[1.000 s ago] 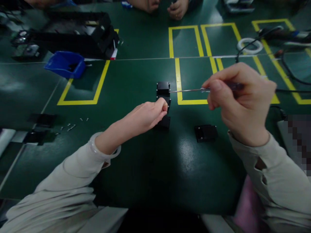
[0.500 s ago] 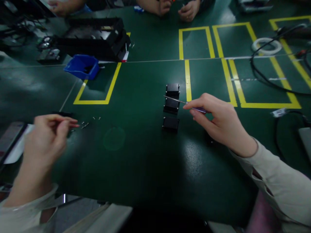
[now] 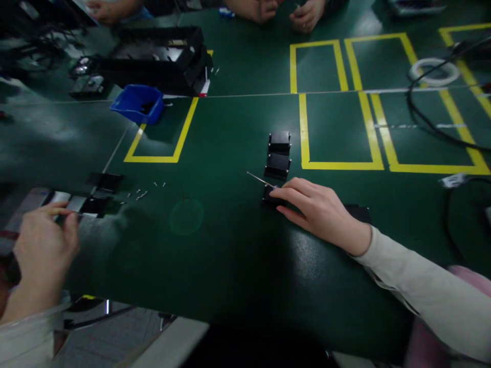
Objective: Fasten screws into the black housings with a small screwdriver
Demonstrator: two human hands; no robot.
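Three small black blocks lie in a column on the green table: the far one [image 3: 280, 140], the middle one [image 3: 278, 164] and the near one [image 3: 269, 197]. My right hand [image 3: 318, 212] rests on the near block and grips a thin screwdriver [image 3: 258, 180] whose shaft points left. Another black part [image 3: 359, 212] lies just behind that hand. My left hand [image 3: 42, 250] is at the table's left edge, thumb and forefinger pinched beside a flat black part [image 3: 94, 206]. Whether something small sits between those fingers does not show. Several tiny screws [image 3: 141, 194] lie scattered to its right.
A blue bin [image 3: 138, 104] and a long black tray [image 3: 161, 56] stand at the back left. Yellow tape outlines [image 3: 341, 164] mark the mat. A black cable [image 3: 429, 128] and a white ring [image 3: 433, 71] lie at the back right. Other people's hands [image 3: 307, 15] work at the far edge.
My left hand left the blocks, swung left past the screws and now sits lower by the flat black part. My right hand came down with the screwdriver onto the near block.
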